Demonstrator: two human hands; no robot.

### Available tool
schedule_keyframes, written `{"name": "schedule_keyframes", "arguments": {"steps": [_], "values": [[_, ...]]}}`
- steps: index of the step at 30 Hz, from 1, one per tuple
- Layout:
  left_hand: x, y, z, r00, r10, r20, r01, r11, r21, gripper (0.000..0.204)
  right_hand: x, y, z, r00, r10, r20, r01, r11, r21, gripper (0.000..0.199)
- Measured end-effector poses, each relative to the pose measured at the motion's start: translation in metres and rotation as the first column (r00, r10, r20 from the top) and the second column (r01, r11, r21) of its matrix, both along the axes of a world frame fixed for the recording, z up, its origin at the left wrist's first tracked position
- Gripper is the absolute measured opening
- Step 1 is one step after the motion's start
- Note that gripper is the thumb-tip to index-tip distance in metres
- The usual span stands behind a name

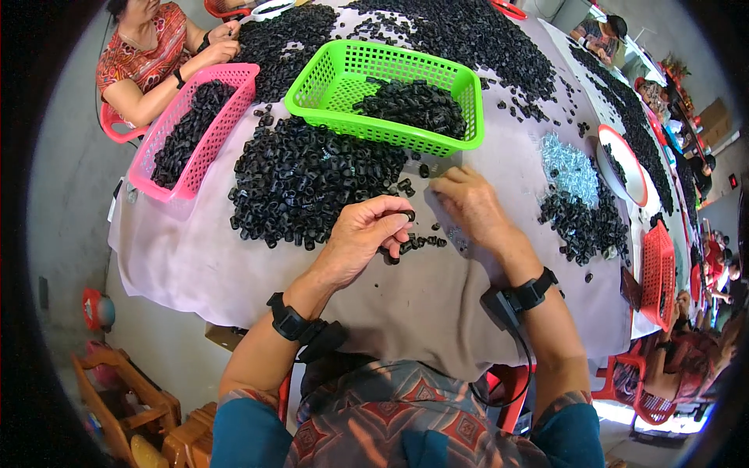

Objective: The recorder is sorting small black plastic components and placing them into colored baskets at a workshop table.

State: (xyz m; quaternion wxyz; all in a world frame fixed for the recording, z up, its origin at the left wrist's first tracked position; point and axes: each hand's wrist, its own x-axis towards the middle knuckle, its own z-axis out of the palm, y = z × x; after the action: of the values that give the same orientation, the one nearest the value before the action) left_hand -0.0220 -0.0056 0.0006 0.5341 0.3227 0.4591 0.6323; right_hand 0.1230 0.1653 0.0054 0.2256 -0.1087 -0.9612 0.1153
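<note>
My left hand [360, 235] is raised over the near side of the cloth, thumb and finger pinching a small black plastic piece [407, 214]. Below its fingertips lie a few more loose black pieces [425, 242]. To the right, my right hand [474, 204] is low over the cloth with its fingers curled in; whatever they hold is hidden. A few tiny clear pieces [457, 237] lie just under that hand. A broad heap of black pieces [312, 183] spreads beyond my left hand. Behind it stands a green basket [312, 108], partly filled with the same pieces.
A pink basket [143, 168] of black pieces stands at left, near a seated person [144, 62]. At right are a pile of clear pieces [569, 168], another black heap [585, 226], a red-rimmed bowl [633, 168] and a red basket [659, 273]. More black pieces cover the far table.
</note>
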Motion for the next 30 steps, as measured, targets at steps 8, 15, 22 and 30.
{"name": "schedule_keyframes", "arguments": {"steps": [8,15,22,30], "values": [[0.0,-0.001,0.0,1.0,0.005,0.025,-0.005,1.0,-0.007,0.018,-0.008,-0.011,0.007,0.996,-0.042,0.078,0.035,0.995,0.088,0.015],[0.001,-0.001,0.001,0.998,0.043,0.053,-0.043,0.999,0.001,0.019,-0.002,-0.036,0.016,0.976,-0.116,-0.184,-0.109,0.472,-0.875,0.014],[0.001,0.0,-0.002,0.995,0.068,0.068,-0.07,0.997,0.02,0.02,-0.007,-0.061,0.023,0.945,-0.104,-0.311,-0.205,0.552,-0.808,0.013],[0.001,0.001,-0.001,0.996,0.047,0.07,-0.049,0.999,0.022,0.02,-0.007,-0.059,0.016,0.952,-0.116,-0.282,-0.101,0.754,-0.649,0.012]]}}
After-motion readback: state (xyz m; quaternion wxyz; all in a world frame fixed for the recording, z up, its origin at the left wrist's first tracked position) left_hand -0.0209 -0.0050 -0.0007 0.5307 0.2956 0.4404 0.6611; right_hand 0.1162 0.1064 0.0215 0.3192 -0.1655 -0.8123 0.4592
